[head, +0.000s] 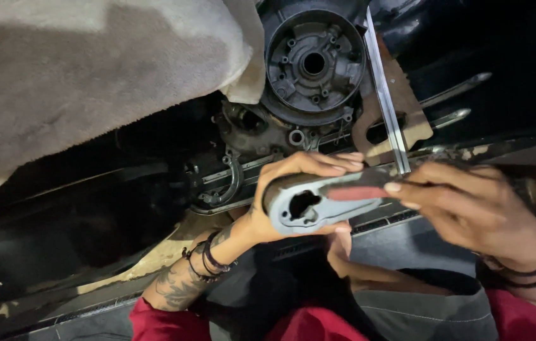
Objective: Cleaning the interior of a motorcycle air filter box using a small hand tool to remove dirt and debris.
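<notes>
My left hand [280, 189] grips a grey metal cover plate [318, 208] with a dark opening in it, holding it flat in front of me. My right hand [470, 202] presses a small reddish-brown pad [359, 192] against the plate's upper face with its fingertips. Just beyond the hands sits a round dark engine housing [313, 63] with bolt holes and a central bore.
A beige cloth [91, 69] drapes over the upper left. A thin metal strip [385, 101] and a cardboard-coloured gasket [400, 107] lean beside the housing. Two metal rods [457, 88] lie at the right. My knees and red sleeves fill the bottom.
</notes>
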